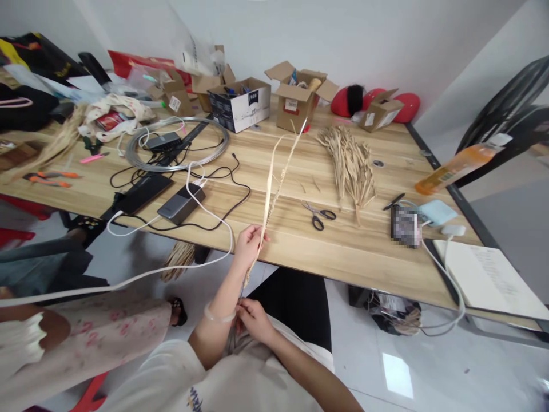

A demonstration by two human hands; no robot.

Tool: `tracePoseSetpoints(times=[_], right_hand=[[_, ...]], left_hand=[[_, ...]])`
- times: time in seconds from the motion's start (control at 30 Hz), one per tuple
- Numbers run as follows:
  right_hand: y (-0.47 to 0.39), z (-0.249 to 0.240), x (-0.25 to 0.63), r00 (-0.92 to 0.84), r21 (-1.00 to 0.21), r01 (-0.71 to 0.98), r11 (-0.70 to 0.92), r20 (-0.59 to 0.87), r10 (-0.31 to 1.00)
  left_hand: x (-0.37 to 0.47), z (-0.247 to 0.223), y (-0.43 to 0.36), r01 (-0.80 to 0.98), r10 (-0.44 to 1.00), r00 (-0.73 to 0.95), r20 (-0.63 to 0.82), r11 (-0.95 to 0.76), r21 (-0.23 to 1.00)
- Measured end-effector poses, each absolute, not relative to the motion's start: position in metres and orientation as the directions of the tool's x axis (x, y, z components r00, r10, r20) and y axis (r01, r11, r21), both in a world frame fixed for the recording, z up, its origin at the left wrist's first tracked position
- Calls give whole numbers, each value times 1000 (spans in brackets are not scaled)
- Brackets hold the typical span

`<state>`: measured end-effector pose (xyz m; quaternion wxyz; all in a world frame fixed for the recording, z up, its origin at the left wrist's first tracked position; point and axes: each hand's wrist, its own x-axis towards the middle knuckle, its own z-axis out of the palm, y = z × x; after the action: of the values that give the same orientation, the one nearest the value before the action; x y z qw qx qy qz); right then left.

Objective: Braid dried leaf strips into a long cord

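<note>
A long thin wire (278, 182), wrapped over most of its length with pale dried-leaf strip, slants from above the table down toward my lap. My left hand (250, 245) is closed around its middle at the table's front edge, together with a loose flat strip of dried leaf (269, 186). Lower down, near my lap, my right hand (256, 321) pinches the bare grey lower end of the wire; its fingertips are partly hidden. Black-handled scissors (318, 217) lie on the table right of my left hand. Beyond them is a bundle of dried leaves (348, 163).
A wire coil (223, 150), cables and a power bank (180, 203) lie left. Open cardboard boxes (295, 106) line the wall. An orange drink bottle (461, 166) and a notebook (493, 274) are right. Another person's patterned trousers (115, 326) show at lower left.
</note>
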<state>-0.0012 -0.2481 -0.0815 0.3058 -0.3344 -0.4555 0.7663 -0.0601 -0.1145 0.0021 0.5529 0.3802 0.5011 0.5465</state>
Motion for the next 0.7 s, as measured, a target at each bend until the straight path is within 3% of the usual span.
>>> tracePoseSetpoints(times=[0.23,0.5,0.6,0.7], right_hand=[[-247,-93,3,-693,-828,-171,-534,-283,663],[-246,-95,1,-698,-791,-192,-581,-306,648],[-241,-90,-16,-711,-806,-151,-573,-314,629],[-233,-82,-38,-741,-853,-92,-514,-286,608]], left_hand=[[-60,-13,-109,-108,984,-148,-95,79,991],[-72,5,-105,326,970,-191,147,-78,942],[-76,17,-83,297,989,-101,110,-75,952],[-77,24,-60,110,999,-20,-38,40,993]])
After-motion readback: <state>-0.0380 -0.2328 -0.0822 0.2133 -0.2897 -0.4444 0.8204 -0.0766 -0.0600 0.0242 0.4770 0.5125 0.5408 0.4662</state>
